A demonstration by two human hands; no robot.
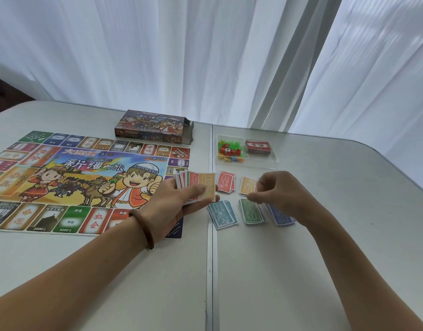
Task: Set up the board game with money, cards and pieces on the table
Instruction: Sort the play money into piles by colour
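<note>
Left hand [181,201] grips fanned money stack [200,186] at board [86,177] edge, thumb on top. Right hand [277,189] curled low at orange pile [246,185] on bench [301,271]. Note pinched? Can't tell. Notes look thin, light, floppy, slippery: peel one by corner.

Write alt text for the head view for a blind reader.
A person's left hand holds a stack of play money over a white table while the right hand reaches down among five sorted piles of notes. The game board lies at left, with its box and a clear tray of pieces and cards beyond.
</note>
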